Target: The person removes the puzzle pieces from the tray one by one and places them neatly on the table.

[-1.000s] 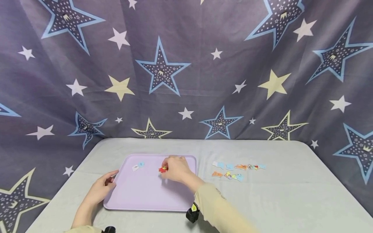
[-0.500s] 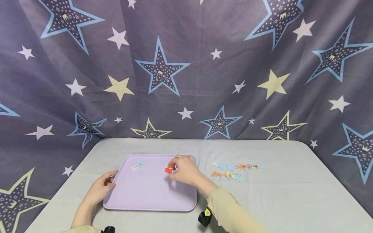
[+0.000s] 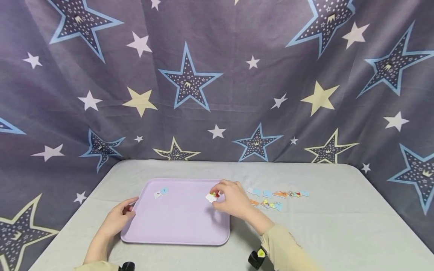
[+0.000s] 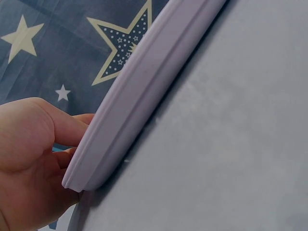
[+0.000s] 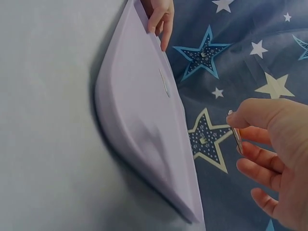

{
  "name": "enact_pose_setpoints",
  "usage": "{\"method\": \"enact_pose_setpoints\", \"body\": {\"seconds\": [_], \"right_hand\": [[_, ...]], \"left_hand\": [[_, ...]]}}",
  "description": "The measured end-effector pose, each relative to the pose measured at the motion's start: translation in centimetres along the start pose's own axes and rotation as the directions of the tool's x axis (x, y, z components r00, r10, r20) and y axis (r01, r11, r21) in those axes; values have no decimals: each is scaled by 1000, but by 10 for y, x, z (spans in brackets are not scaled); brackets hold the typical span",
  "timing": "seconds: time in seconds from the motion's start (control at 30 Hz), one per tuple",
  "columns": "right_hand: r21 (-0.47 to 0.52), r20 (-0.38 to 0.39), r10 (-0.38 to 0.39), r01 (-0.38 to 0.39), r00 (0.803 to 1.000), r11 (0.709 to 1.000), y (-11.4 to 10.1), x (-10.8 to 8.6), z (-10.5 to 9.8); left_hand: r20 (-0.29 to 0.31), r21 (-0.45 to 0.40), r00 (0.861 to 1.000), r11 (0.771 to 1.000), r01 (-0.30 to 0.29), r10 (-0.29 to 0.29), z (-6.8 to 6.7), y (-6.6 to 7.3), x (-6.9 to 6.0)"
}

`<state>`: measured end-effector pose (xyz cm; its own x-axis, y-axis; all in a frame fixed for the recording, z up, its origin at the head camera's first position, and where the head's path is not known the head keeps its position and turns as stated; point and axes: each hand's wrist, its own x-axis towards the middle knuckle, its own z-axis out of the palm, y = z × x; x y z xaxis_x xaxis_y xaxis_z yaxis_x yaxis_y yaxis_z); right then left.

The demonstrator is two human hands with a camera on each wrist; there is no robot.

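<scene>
My right hand (image 3: 232, 199) pinches a small red, yellow and white puzzle piece (image 3: 212, 197) between thumb and fingers, above the right part of a lilac tray (image 3: 169, 222). The right wrist view shows this piece (image 5: 237, 138) nearly edge-on in the fingers. At the tray's left rim, my left hand (image 3: 116, 219) holds the edge; the left wrist view shows its thumb (image 4: 72, 130) over the rim, with the other fingers partly hidden. Two joined pieces, one white (image 3: 158, 194) and one light blue (image 3: 164, 190), lie in the tray's far left corner.
Right of the tray, several loose pieces lie in two rows on the grey-white table cover (image 3: 325, 229), among them a light blue piece (image 3: 267, 194) and an orange piece (image 3: 280, 194). A star-patterned curtain (image 3: 217, 75) hangs behind the table.
My right hand has moved rightward across the tray with the piece, which has turned from its red face to show more white. The left hand has stayed at the rim.
</scene>
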<state>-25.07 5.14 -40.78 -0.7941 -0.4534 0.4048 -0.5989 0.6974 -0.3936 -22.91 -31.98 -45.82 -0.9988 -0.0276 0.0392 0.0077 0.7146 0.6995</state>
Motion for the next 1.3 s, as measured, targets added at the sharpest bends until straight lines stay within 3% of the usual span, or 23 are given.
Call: {"method": "enact_pose_setpoints", "body": {"seconds": [0.47,0.8,1.3], "right_hand": [[7,-44,52,-52,998,999,31,-33,-24],[-72,-87,31,-37,996,997,57,-58,-35],[-214,-75,121,-134,990,968,84,-88,-56]], "left_hand": [[-2,9,1000,1000,0,0,1,0,1],[3,3,1000,1000,-2,2,0,2,1],[6,18,1000,1000,12,-12,0,2,0]]}}
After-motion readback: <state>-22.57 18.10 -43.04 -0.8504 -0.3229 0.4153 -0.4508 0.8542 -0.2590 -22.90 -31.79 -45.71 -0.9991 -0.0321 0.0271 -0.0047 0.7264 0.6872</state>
